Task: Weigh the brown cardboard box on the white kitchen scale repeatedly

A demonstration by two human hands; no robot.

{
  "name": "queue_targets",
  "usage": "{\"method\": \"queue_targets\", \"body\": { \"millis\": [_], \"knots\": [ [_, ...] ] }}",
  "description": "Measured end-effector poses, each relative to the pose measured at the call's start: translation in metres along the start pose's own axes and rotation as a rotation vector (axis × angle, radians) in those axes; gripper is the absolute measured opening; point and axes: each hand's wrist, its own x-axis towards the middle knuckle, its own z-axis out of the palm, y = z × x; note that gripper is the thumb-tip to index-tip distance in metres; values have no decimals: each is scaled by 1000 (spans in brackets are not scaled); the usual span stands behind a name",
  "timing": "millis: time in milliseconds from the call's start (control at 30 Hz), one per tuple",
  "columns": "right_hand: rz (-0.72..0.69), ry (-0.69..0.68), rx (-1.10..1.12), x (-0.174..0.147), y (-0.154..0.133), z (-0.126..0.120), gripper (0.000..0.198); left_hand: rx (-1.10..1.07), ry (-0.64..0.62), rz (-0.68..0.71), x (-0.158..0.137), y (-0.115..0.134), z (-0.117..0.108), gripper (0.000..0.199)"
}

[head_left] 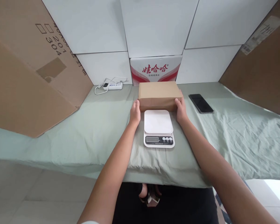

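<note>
A closed brown cardboard box (160, 90) is held between my two hands, just behind the kitchen scale. My left hand (135, 112) grips its left front corner, thumb on the front face. On the opposite end, my right hand (181, 109) is wrapped round the right side, with its thumb on the front near the top edge. Whether the box touches the cloth cannot be made out. The white kitchen scale (158, 122) lies in front of the box, between my forearms. Its platform is bare and its display looks blank.
A black smartphone (201, 103) lies right of the box. At the back left is a white power strip (113, 86) with a cable. A printed white carton (156, 69) stands behind the box. Large cardboard panels (28, 81) flank the green cloth-covered table (102, 124).
</note>
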Motion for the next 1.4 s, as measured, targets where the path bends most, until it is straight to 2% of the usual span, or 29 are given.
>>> {"method": "queue_targets", "body": {
  "millis": [233, 400, 467, 567, 733, 833, 900, 1033, 1167, 1400],
  "knots": [
    [-4, 0, 25, 3, 8, -2, 97, 6, -18, -10, 1, -3, -2, 79],
    [-6, -16, 9, 6, 12, -3, 103, -6, -65, 20, 0, -1, -1, 81],
    [-23, -38, 8, 4, 7, -2, 109, 1, -67, 61, 0, 4, 0, 85],
    [-117, -83, -33, -4, -12, 1, 115, 4, -58, 159, -5, 13, -3, 93],
    [-205, -103, -71, -37, -40, -4, 123, 20, -31, 274, -38, 27, -11, 101],
    [-196, -57, -87, -64, -40, -14, 122, 18, -42, 291, -68, 31, -15, 98],
    [-183, -10, -94, -81, -38, -21, 113, 17, -58, 275, -87, 32, -18, 93],
    [-182, 57, -97, -100, -36, -26, 104, 6, -60, 236, -113, 28, -23, 89],
    [-198, 58, -85, -102, -36, -25, 101, -35, -14, 229, -119, 21, -28, 85],
    [-257, 41, -120, -100, -33, -29, 96, -55, 8, 216, -111, 12, -30, 72]
  ]
}}
